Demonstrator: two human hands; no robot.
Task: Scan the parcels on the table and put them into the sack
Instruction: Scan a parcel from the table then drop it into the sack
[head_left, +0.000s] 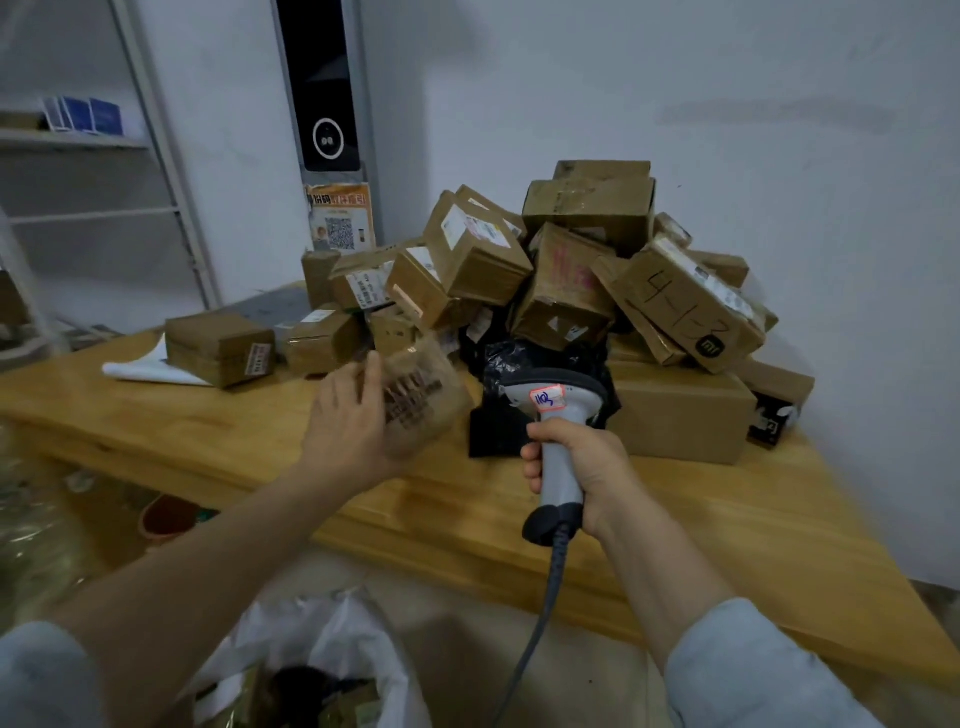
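My left hand (349, 415) grips a small brown parcel (423, 397), blurred by motion, above the wooden table (218, 426). My right hand (576, 467) holds a grey barcode scanner (558, 431) by its handle, its head tagged with a pink-edged label and pointing toward the pile. A heap of cardboard parcels (571, 270) is stacked at the back of the table, with a black plastic bag parcel (498, 415) in front of it. The white sack (332, 654) stands open on the floor below my arms, with parcels inside.
A lone brown box (218, 348) sits on white paper at the table's left. A large box (680, 410) lies at the right. Metal shelving (104, 182) stands at the left wall. A reddish pot (166, 519) and clear plastic wrap lie on the floor.
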